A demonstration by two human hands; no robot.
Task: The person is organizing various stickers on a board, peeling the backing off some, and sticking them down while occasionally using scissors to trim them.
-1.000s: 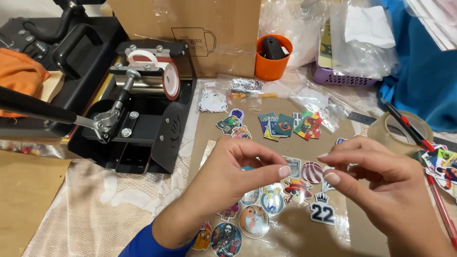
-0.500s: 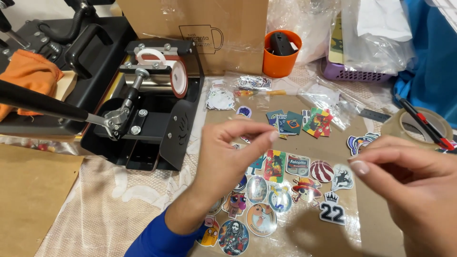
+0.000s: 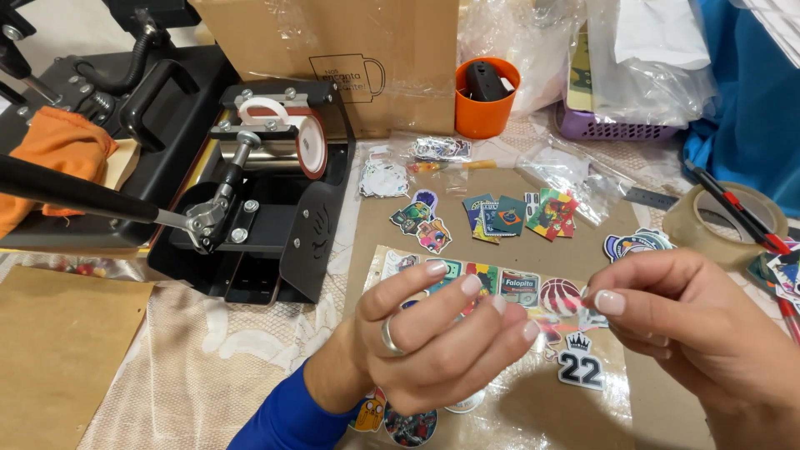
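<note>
My left hand (image 3: 433, 342), with a ring on one finger and a blue sleeve, hovers with its fingers loosely curled over a clear sheet of colourful stickers (image 3: 517, 292) lying on brown paper. I see nothing in it. My right hand (image 3: 692, 333) is close beside it at the right, thumb and fingertips pinched together just above a basketball sticker (image 3: 560, 296) and a black-and-white crowned number sticker (image 3: 581, 364). Whether something thin sits in that pinch is not visible. Loose stickers (image 3: 508, 217) lie farther back.
A black mug heat press (image 3: 250, 192) with a long handle stands at the left, an orange cloth (image 3: 58, 154) beside it. At the back are a cardboard box (image 3: 350, 58), an orange cup (image 3: 486, 100) and a purple basket (image 3: 617, 129). A tape roll (image 3: 725, 225) and pens lie right.
My left hand has come down from its raised position and closed in on my right hand over the sticker sheet. The view has shifted slightly.
</note>
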